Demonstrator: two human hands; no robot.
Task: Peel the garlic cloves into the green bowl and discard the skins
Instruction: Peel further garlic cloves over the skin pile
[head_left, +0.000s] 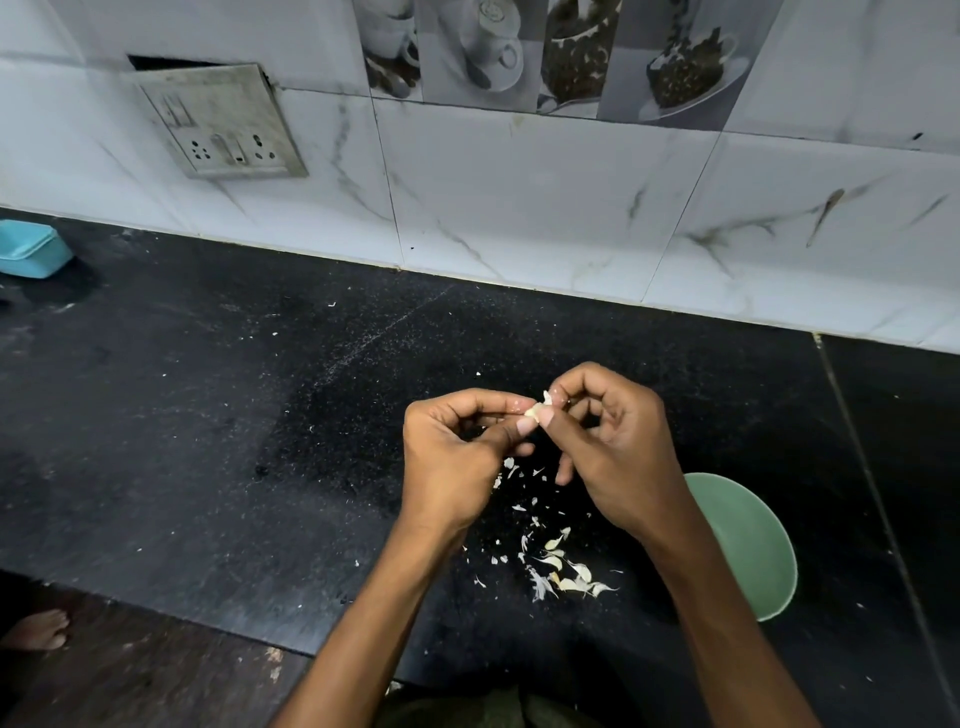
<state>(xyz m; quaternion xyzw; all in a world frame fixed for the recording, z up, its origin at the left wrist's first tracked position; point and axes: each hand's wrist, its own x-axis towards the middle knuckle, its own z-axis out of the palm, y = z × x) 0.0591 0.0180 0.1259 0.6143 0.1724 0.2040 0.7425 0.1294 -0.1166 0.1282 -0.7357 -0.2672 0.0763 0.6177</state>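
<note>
One garlic clove (535, 410) is pinched between both hands above the black counter (208, 441): the left hand (457, 457) grips it between thumb and forefinger, and the right hand (618, 447) nips what looks like a flap of skin at its tip, though that is too small to be sure. Light, firm and likely slick once bared, it wants holding by its sides. Shed skins (561, 571) lie below, just beside the green bowl (753, 545).
</note>
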